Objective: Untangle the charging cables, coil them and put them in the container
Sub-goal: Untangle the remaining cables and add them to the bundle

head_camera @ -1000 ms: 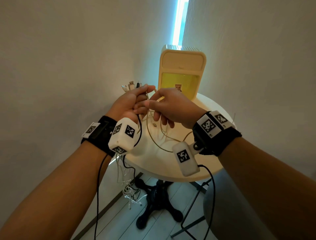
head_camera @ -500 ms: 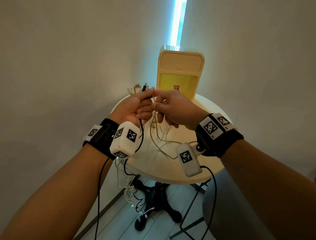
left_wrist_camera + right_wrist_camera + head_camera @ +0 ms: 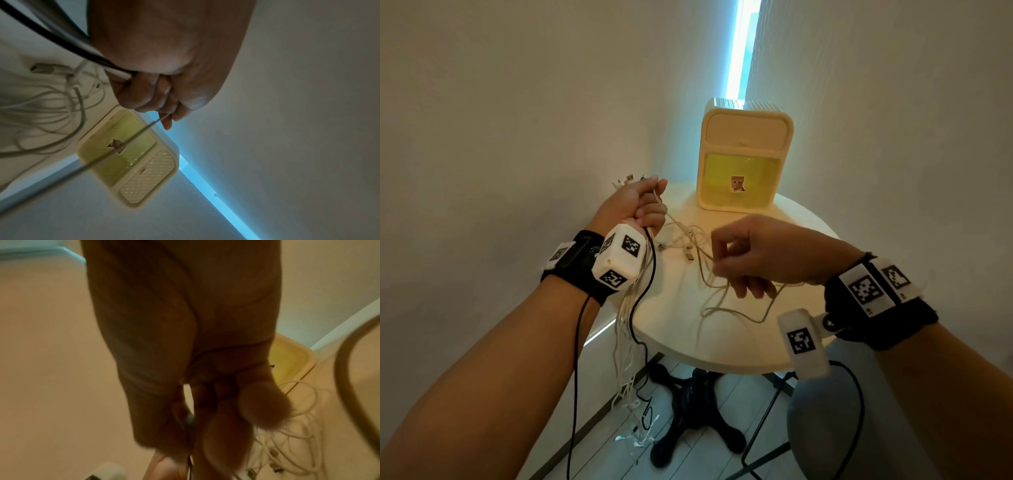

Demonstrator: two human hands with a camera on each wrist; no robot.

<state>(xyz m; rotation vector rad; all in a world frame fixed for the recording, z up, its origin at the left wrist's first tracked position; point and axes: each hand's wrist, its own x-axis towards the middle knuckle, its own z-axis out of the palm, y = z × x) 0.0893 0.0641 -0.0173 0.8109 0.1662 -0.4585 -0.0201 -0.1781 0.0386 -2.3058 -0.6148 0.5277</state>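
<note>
Head view: at centre left, the left hand point(image 3: 635, 205) is fisted round a bundle of charging cables point(image 3: 630, 308), USB plugs poking out above the fist and strands trailing off the round worktop point(image 3: 722, 346) toward the floor. Right of centre, the right hand point(image 3: 753, 257) pinches one pale cable point(image 3: 726, 308) lying looped on the worktop. Behind them, upper centre, stands the yellow-fronted container point(image 3: 746, 154).

Smooth matt plastic container point(image 3: 748, 126) with a translucent yellow-green door; ribbed panel on its top at 5 o'clock. Matt rubbery white cables point(image 3: 688, 240); smooth matt desk point(image 3: 722, 329).
</note>
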